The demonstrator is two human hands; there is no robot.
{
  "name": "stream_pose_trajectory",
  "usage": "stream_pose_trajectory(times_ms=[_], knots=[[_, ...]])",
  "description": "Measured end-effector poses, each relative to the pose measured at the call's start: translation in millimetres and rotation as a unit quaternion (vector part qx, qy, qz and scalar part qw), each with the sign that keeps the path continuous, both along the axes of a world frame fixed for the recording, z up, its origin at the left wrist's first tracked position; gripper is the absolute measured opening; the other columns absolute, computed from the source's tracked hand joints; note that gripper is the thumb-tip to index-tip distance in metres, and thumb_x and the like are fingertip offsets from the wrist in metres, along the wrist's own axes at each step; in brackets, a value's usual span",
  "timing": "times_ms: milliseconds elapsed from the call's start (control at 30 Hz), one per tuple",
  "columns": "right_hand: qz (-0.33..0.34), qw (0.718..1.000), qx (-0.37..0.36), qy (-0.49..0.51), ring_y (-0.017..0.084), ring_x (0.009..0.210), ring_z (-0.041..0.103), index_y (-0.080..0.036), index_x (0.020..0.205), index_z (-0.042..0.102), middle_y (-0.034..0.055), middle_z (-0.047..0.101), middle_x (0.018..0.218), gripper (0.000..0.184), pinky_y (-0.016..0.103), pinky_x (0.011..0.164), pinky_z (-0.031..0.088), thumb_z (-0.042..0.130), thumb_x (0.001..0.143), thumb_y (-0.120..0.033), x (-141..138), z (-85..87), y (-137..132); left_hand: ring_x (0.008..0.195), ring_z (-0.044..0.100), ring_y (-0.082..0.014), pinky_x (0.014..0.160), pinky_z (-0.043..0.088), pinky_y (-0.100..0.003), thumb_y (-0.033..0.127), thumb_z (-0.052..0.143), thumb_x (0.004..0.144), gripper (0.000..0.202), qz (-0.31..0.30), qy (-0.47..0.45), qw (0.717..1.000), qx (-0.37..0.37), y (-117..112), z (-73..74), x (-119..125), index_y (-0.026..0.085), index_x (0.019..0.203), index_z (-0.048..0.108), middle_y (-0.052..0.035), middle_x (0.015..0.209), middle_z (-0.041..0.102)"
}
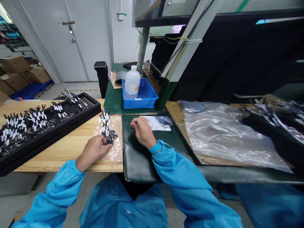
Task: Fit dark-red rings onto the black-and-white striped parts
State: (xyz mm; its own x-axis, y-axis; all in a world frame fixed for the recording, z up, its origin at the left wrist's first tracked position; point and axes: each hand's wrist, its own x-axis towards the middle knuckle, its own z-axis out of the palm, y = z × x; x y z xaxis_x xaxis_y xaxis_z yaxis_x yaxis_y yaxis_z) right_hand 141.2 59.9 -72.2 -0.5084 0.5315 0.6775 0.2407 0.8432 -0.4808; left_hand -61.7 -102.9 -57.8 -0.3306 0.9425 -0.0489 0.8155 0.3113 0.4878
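Note:
My left hand (93, 148) rests over a clear plastic sheet (115, 152) on the wooden table, its fingers shut on a bunch of small black electronic parts with black-and-white striped leads (106, 128). My right hand (142, 131) lies on a dark green mat (140, 164). Its fingertips pinch a tiny dark part (132, 127), mostly hidden by the fingers. Both blue sleeves show, with elastic cuffs at the wrists.
A black tray (47, 126) holding rows of similar parts lies at the table's left. A paper sheet (156, 123) sits beyond my right hand. Further back stands a blue crate (140, 94) with a white bottle (132, 82). A large plastic bag (228, 136) lies to the right.

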Motion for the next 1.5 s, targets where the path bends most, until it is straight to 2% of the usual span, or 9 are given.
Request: stream_pose_trajectory(times_ms=[167,300,400,467,567,667,767,967,1500], knots=[[0.022,0.996,-0.057,0.070,0.018,0.081,0.063,-0.021,0.098,0.062,0.0054,0.068,0.088,0.016,0.032,0.076,0.051,0.047,0.102,-0.025,3,-0.8,-6,0.052,0.049,-0.0133,0.050,0.031,-0.024,0.050,0.066,0.081,0.037,-0.054,-0.196,0.978,0.051,2,15.9,-12,0.019,0.065,0.054,0.0034,0.055,0.052],[0.070,0.982,-0.138,0.105,0.014,0.073,0.066,-0.020,0.109,0.063,0.0037,0.070,0.088,0.018,0.028,0.071,0.054,0.048,0.101,-0.026,2,-4.3,-9,0.050,0.055,-0.0129,0.050,0.043,-0.025,0.047,0.073,0.078,0.034,-0.056,-0.295,0.946,0.124,24,45.8,-19,0.018,0.070,0.059,0.0005,0.057,0.060],[0.095,0.973,-0.177,0.117,0.013,0.071,0.065,-0.019,0.122,0.057,0.0033,0.070,0.088,0.024,0.028,0.072,0.055,0.047,0.101,-0.026,0,-7.2,-9,0.052,0.063,-0.0149,0.052,0.050,-0.026,0.043,0.077,0.077,0.032,-0.040,-0.337,0.920,0.195,50,55.8,-16,0.015,0.088,0.064,-0.0012,0.061,0.066],[0.105,0.968,-0.195,0.120,0.013,0.073,0.066,-0.019,0.128,0.053,0.0029,0.070,0.087,0.028,0.028,0.072,0.055,0.048,0.101,-0.026,0,-8.6,-10,0.055,0.066,-0.0160,0.052,0.053,-0.025,0.040,0.078,0.076,0.043,-0.041,-0.360,0.903,0.231,65,50.7,-9,0.015,0.107,0.062,0.0014,0.063,0.065],[0.110,0.965,-0.209,0.118,0.014,0.076,0.067,-0.019,0.132,0.050,0.0032,0.071,0.087,0.032,0.028,0.074,0.055,0.049,0.100,-0.025,1,-9.9,-10,0.055,0.068,-0.0154,0.052,0.055,-0.024,0.039,0.077,0.078,0.055,-0.051,-0.397,0.883,0.247,78,31.1,5,0.016,0.123,0.054,0.0055,0.063,0.062],[0.106,0.968,-0.203,0.103,0.014,0.079,0.069,-0.019,0.133,0.049,0.0042,0.072,0.090,0.033,0.029,0.076,0.055,0.050,0.100,-0.024,2,-10.2,-11,0.058,0.069,-0.0151,0.056,0.058,-0.025,0.038,0.076,0.080,0.057,-0.045,-0.442,0.866,0.231,78,11.2,17,0.016,0.126,0.051,0.0041,0.068,0.066],[0.094,0.974,-0.192,0.072,0.015,0.082,0.070,-0.020,0.134,0.049,0.0044,0.074,0.092,0.035,0.029,0.078,0.055,0.051,0.099,-0.022,3,-9.0,-13,0.062,0.071,-0.0158,0.060,0.059,-0.025,0.039,0.077,0.079,0.053,-0.038,-0.473,0.859,0.194,73,1.5,22,0.013,0.121,0.057,-0.0004,0.070,0.070],[0.084,0.979,-0.184,0.037,0.016,0.091,0.072,-0.021,0.137,0.048,0.0044,0.075,0.097,0.037,0.030,0.086,0.055,0.050,0.100,-0.021,6,-5.5,-19,0.061,0.072,-0.0170,0.059,0.058,-0.024,0.045,0.081,0.074,0.043,-0.022,-0.499,0.854,0.149,67,1.1,26,0.010,0.097,0.068,-0.0060,0.070,0.074],[0.090,0.985,-0.150,-0.003,0.017,0.090,0.073,-0.021,0.139,0.046,0.0046,0.075,0.098,0.040,0.031,0.086,0.056,0.051,0.099,-0.020,7,-6.2,-19,0.058,0.072,-0.0165,0.056,0.057,-0.021,0.047,0.087,0.066,0.049,0.008,-0.529,0.842,0.110,66,3.5,32,0.010,0.092,0.069,-0.0073,0.067,0.075]])
